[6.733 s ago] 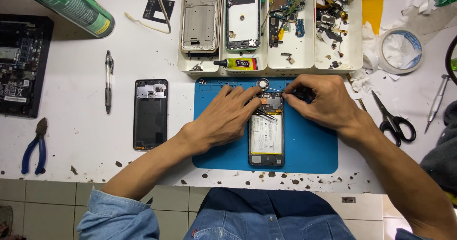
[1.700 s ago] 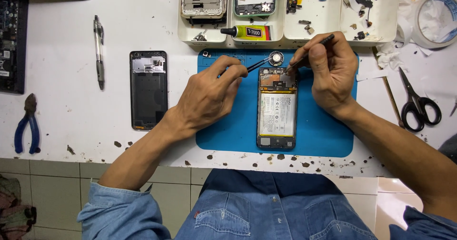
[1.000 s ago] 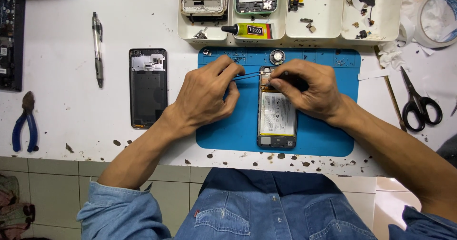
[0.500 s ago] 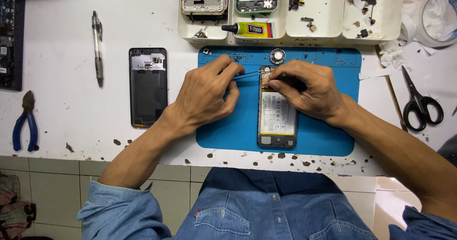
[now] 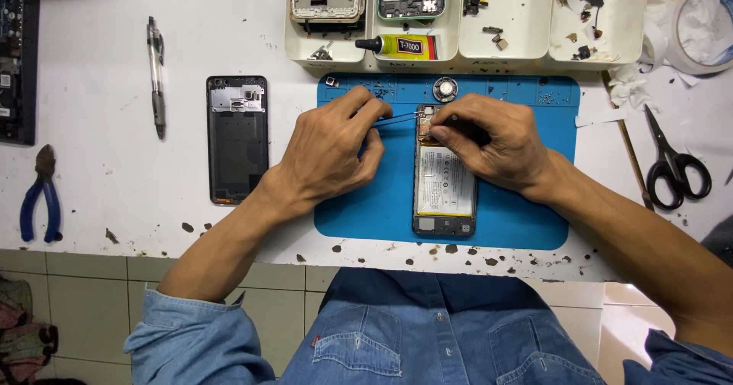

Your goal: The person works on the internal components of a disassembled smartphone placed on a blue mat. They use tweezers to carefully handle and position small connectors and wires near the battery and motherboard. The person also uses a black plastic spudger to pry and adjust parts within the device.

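An opened phone with its battery showing lies on a blue work mat. My left hand pinches thin metal tweezers whose tips reach the phone's top end. My right hand rests over the phone's upper part and grips a dark tool there; its tip is hidden by my fingers. A small round part lies on the mat just above the phone.
A black phone back cover lies left of the mat. White trays with phone parts and a glue tube stand behind. A pen and blue pliers lie left, scissors and a tape roll right.
Over the last seconds my right hand dropped from above the phone onto its top end. My left hand with the tweezers stayed almost still.
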